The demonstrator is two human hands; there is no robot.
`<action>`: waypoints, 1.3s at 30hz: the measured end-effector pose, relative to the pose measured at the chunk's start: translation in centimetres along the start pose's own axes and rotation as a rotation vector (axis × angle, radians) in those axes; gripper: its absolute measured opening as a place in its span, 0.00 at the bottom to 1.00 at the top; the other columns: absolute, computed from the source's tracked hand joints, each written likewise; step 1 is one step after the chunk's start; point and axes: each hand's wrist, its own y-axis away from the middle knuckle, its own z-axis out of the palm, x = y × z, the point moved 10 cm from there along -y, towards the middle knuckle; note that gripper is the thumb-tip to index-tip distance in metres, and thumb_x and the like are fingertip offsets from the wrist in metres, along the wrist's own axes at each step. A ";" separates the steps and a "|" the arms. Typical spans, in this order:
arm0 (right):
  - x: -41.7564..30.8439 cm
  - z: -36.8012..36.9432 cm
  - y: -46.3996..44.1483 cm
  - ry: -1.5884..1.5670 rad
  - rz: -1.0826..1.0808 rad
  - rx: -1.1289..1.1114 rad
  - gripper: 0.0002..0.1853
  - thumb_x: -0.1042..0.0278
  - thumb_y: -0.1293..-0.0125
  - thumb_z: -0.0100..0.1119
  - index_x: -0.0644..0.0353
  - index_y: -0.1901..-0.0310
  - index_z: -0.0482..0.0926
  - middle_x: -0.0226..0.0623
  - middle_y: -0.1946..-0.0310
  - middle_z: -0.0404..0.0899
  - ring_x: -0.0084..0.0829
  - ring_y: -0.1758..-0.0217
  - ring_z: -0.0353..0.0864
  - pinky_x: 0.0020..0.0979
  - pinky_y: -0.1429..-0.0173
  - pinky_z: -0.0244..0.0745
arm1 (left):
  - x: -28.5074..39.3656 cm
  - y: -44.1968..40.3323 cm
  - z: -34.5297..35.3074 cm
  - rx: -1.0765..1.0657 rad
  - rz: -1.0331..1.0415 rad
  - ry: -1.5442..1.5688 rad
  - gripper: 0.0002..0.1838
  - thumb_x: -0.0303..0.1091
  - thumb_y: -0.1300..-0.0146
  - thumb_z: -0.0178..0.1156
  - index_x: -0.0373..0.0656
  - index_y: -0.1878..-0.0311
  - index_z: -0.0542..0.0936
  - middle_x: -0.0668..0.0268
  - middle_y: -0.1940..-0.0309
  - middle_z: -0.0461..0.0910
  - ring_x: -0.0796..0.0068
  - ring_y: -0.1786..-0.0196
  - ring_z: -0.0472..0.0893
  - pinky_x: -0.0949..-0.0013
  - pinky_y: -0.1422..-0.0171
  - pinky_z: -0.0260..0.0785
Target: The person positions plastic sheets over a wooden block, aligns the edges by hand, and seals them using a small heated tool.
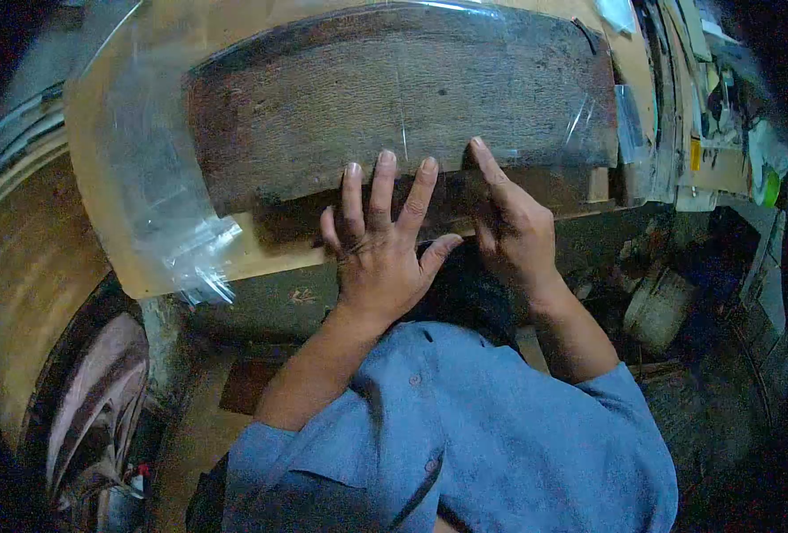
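Note:
A dark, worn board (394,102) with a fine ribbed surface lies across a tan sheet (296,258). My left hand (378,231) lies palm down at the board's near edge, its fingers spread and the fingertips on the surface. Beside it, my right hand (516,226) is turned on its side, with the index finger stretched along that same edge. Its other fingers are mostly hidden behind the hand. Neither hand shows anything held.
Clear plastic film (158,178) covers the tan sheet's left side, bunched up at the near corner. Stacked strips and bits of material (678,98) stand at the right. A crumpled pinkish cloth (101,382) hangs low on the left. Below right is a dim round container (660,306).

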 end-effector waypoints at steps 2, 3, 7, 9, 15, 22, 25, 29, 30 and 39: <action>0.0 -0.1 0.0 0.014 -0.003 -0.004 0.46 0.81 0.53 0.62 0.40 0.29 0.63 0.42 0.67 0.80 0.43 0.67 0.82 0.40 0.63 0.78 | 0.0 0.0 0.1 0.001 -0.002 0.005 0.42 0.65 0.42 0.57 0.66 0.25 0.58 0.60 0.24 0.47 0.47 0.24 0.45 0.33 0.31 0.41; 0.0 -0.1 0.0 0.018 -0.006 -0.005 0.46 0.81 0.53 0.62 0.40 0.29 0.63 0.42 0.67 0.80 0.44 0.67 0.82 0.40 0.63 0.78 | 0.0 0.0 0.2 -0.001 -0.003 -0.005 0.42 0.64 0.42 0.58 0.66 0.25 0.58 0.60 0.24 0.47 0.47 0.24 0.45 0.34 0.31 0.42; -0.2 -0.2 0.0 -0.027 0.013 -0.040 0.45 0.81 0.51 0.61 0.42 0.29 0.62 0.43 0.64 0.80 0.44 0.66 0.82 0.39 0.60 0.78 | 0.0 0.0 0.2 0.008 0.001 -0.006 0.42 0.64 0.42 0.59 0.67 0.26 0.58 0.61 0.24 0.48 0.48 0.24 0.45 0.34 0.32 0.42; -0.4 -1.4 -0.5 -0.146 0.074 -0.012 0.38 0.80 0.47 0.61 0.47 0.32 0.67 0.44 0.62 0.81 0.43 0.64 0.82 0.38 0.58 0.79 | 0.0 0.1 0.2 0.024 0.005 -0.017 0.42 0.63 0.42 0.59 0.67 0.26 0.58 0.61 0.24 0.48 0.48 0.24 0.45 0.34 0.31 0.42; 1.3 -12.2 -5.9 0.252 -0.110 0.539 0.13 0.68 0.38 0.61 0.60 0.53 0.79 0.46 0.61 0.79 0.44 0.60 0.80 0.40 0.53 0.75 | 0.5 0.1 -0.2 0.059 0.016 -0.011 0.43 0.62 0.43 0.60 0.66 0.25 0.58 0.62 0.24 0.47 0.49 0.24 0.44 0.36 0.31 0.43; 7.8 -13.3 -12.1 0.399 0.109 0.455 0.14 0.61 0.34 0.57 0.62 0.55 0.80 0.48 0.60 0.81 0.47 0.55 0.81 0.40 0.50 0.74 | -0.1 0.1 0.2 0.028 -0.014 -0.071 0.44 0.63 0.43 0.59 0.67 0.25 0.56 0.62 0.24 0.47 0.49 0.24 0.45 0.35 0.32 0.44; 8.8 -13.1 -12.9 0.487 0.129 0.438 0.13 0.62 0.34 0.57 0.63 0.57 0.80 0.49 0.62 0.81 0.48 0.56 0.80 0.41 0.50 0.74 | 0.1 0.2 -0.2 0.096 0.018 -0.047 0.44 0.62 0.43 0.61 0.67 0.25 0.56 0.63 0.24 0.47 0.50 0.24 0.45 0.35 0.32 0.45; 6.4 -13.7 -11.1 0.323 0.107 0.502 0.13 0.61 0.32 0.55 0.64 0.61 0.79 0.49 0.62 0.81 0.44 0.62 0.82 0.40 0.56 0.74 | 0.2 0.2 -0.3 0.077 0.015 -0.029 0.44 0.61 0.44 0.62 0.68 0.25 0.57 0.63 0.24 0.47 0.49 0.25 0.46 0.36 0.33 0.45; 5.8 -13.4 -10.6 0.310 0.157 0.463 0.10 0.64 0.30 0.55 0.64 0.59 0.78 0.44 0.63 0.83 0.34 0.67 0.82 0.33 0.61 0.75 | 0.2 0.2 -0.3 0.077 0.017 -0.020 0.44 0.61 0.44 0.62 0.68 0.25 0.57 0.63 0.24 0.48 0.49 0.25 0.46 0.37 0.32 0.45; -0.8 -2.9 -4.6 -0.463 0.001 -0.004 0.11 0.83 0.37 0.59 0.64 0.53 0.78 0.33 0.61 0.80 0.23 0.56 0.80 0.24 0.49 0.74 | 0.1 0.1 -0.3 0.067 -0.008 -0.049 0.45 0.58 0.47 0.65 0.69 0.25 0.57 0.66 0.25 0.50 0.54 0.24 0.47 0.35 0.34 0.49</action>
